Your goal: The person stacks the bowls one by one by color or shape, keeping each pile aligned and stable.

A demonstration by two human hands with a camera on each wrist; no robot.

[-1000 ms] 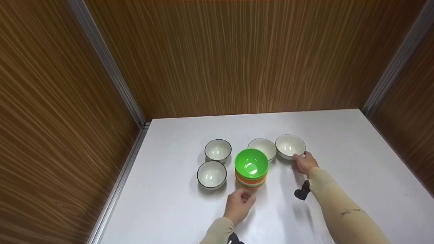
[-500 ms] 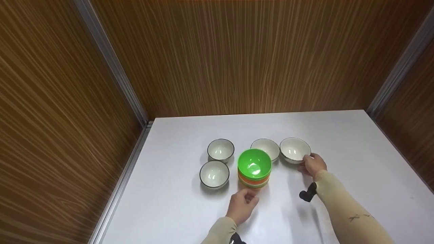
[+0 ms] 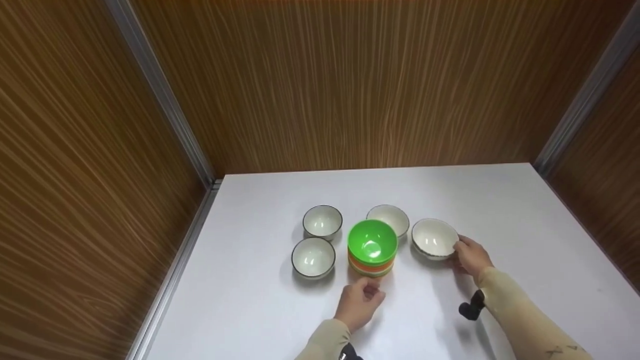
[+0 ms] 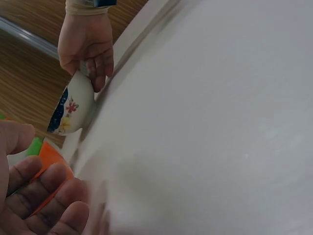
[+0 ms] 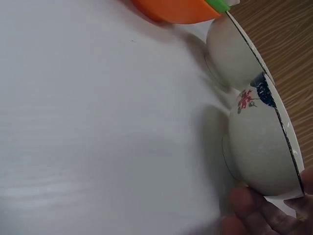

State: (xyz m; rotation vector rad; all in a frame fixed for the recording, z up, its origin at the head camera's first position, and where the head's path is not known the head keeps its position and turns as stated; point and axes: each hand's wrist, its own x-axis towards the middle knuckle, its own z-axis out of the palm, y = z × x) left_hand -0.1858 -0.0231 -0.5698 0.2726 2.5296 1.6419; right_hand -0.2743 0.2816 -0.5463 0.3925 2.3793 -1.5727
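Note:
My right hand grips the right side of a white ceramic bowl, thumb at its rim and fingers underneath. Red flowers and a dark blue patch decorate the outside of this bowl. I cannot tell whether its foot touches the table. A stack of plastic bowls, green on top with orange below, stands to the left. Just in front of that stack is my left hand, its fingers loosely bent and holding nothing. In the left wrist view, the left hand partly hides the stack.
Another white bowl sits behind the stack, partly hidden by it. Two more white bowls, a rear one and a front one, stand close together on the left. Wood-grain panels rise around the white table.
My right hand has drawn the white bowl toward me and slightly right, away from the bowl beside it. The left hand has stayed nearly still by the stack.

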